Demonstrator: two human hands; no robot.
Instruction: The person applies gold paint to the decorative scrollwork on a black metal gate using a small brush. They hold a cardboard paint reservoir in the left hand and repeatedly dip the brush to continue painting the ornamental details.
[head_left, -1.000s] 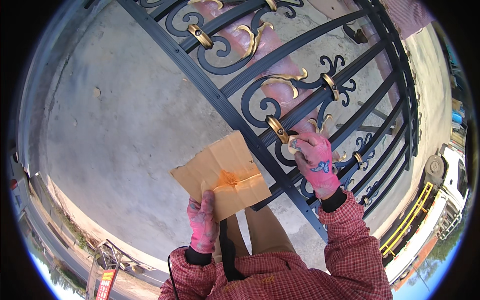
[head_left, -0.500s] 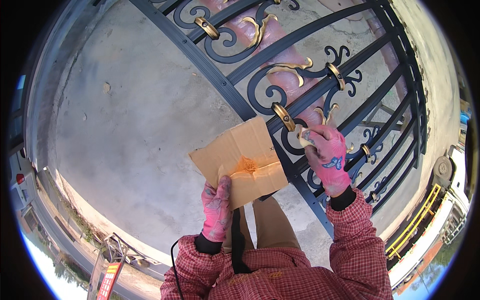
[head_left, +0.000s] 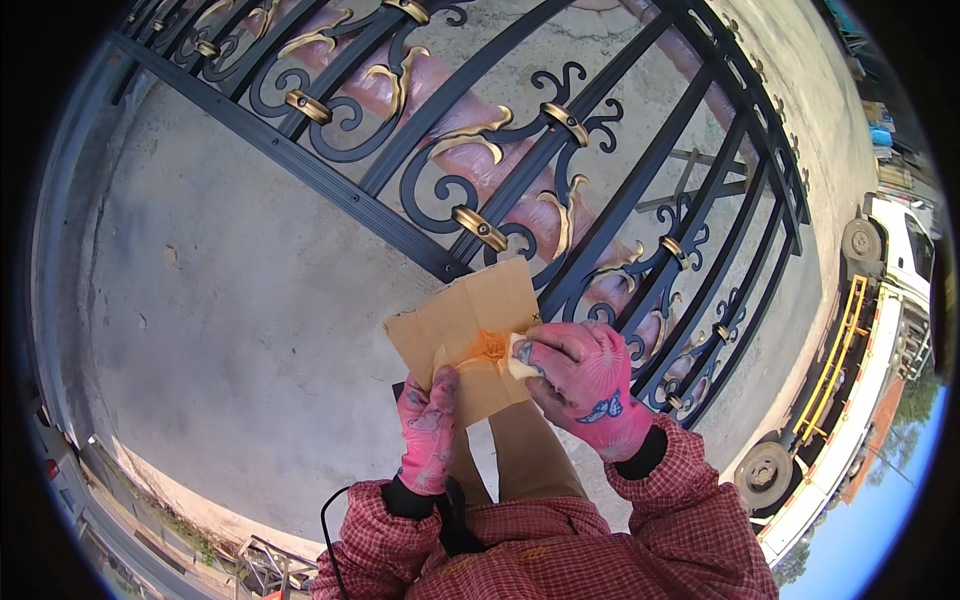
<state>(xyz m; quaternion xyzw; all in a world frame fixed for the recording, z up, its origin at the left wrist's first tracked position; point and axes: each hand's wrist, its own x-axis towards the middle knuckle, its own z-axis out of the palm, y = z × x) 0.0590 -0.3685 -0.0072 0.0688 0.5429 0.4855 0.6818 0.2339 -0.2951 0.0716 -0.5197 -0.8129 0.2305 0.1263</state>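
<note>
Drawn back from the black railing [head_left: 522, 176] since the earlier frame, the pale pad [head_left: 519, 358] is held at the cardboard [head_left: 462, 322], beside its orange smear [head_left: 485, 346], pinched in the right hand [head_left: 590, 387]. By the left hand [head_left: 427, 428], the cardboard is gripped at its lower edge. Beyond the cardboard, a gold collar [head_left: 480, 228] is seen.

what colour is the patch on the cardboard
The patch is orange, on brown cardboard; it shows best in the head view, the only one.
</note>
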